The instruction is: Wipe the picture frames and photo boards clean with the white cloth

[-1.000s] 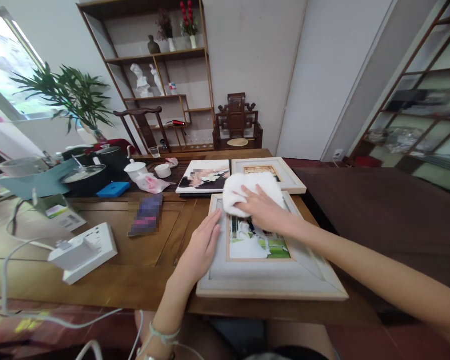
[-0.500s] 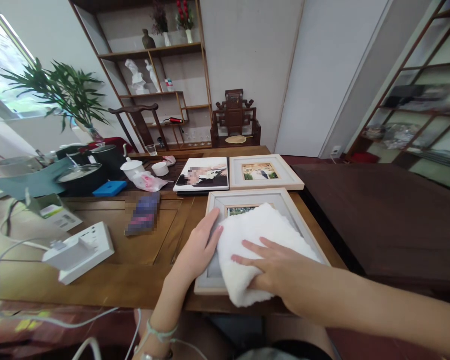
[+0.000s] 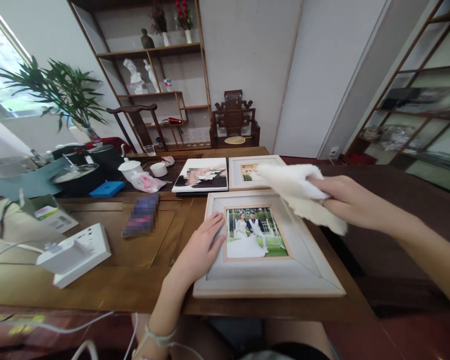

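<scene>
A large white picture frame [image 3: 300,270] with a wedding photo lies flat at the front of the wooden table [image 3: 108,280]. My left hand [image 3: 200,247] rests flat on the frame's left border, fingers stretched out. My right hand [image 3: 341,200] is raised above the frame's right side and grips a white fluffy cloth [image 3: 294,187], which hangs in the air clear of the glass.
Behind the big frame lie a smaller white frame [image 3: 247,172] and a frameless photo print [image 3: 202,175]. To the left are a white power strip [image 3: 77,252], a blurred phone [image 3: 140,215], a teapot [image 3: 129,167], bowls and a plant [image 3: 56,92]. A dark table [image 3: 397,210] stands at right.
My right hand wiped the cloth down over the photo towards me, then lifted it off up and to the right. The photo now shows uncovered. My left hand stayed on the frame.
</scene>
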A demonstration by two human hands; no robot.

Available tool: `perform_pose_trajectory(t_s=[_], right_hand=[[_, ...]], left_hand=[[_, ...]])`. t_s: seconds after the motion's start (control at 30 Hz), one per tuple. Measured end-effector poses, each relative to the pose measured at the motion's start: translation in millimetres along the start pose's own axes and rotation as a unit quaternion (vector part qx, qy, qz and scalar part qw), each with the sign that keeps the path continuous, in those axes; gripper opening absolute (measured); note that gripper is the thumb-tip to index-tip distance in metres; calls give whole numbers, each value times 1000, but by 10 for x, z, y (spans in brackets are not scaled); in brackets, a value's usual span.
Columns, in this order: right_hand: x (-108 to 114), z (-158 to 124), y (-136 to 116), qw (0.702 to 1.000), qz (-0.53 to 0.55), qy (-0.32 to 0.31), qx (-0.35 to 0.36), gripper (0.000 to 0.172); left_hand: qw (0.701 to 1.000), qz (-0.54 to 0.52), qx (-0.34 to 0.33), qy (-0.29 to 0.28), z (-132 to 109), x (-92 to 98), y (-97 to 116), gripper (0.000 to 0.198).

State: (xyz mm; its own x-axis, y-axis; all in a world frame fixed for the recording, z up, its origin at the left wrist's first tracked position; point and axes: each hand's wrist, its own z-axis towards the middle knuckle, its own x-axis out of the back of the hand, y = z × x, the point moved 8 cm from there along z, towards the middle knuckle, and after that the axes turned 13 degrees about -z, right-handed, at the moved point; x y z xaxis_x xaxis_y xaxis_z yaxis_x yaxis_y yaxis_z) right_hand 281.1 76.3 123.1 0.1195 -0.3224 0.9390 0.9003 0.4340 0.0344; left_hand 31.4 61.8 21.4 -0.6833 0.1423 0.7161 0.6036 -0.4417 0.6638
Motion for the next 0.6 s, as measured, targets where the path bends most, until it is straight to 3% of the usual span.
perform_pose_trajectory(t_s=[0.13,0.2,0.3,0.43,0.6], right_hand=[[-378,184,-177,988,-99,37,113,56],[-656,202,-320,980,-121,2,161,62],[-935,220,-430,978,-122,-47,164,62],[-984,243,-493,976,-141,-67,152,60],[-782,-22,-767,971,-105,-121,180,55]], left_hand=[[1000,-2,-1,0,-1,2,1,43],[1000,2,2,-3,2,-1,-2,43],[1000,9,9,-7,7,-3,-5,43],[1000,13,20,-5,19,1,1,43],[1000,20,21,0,34,-11,-3,44]])
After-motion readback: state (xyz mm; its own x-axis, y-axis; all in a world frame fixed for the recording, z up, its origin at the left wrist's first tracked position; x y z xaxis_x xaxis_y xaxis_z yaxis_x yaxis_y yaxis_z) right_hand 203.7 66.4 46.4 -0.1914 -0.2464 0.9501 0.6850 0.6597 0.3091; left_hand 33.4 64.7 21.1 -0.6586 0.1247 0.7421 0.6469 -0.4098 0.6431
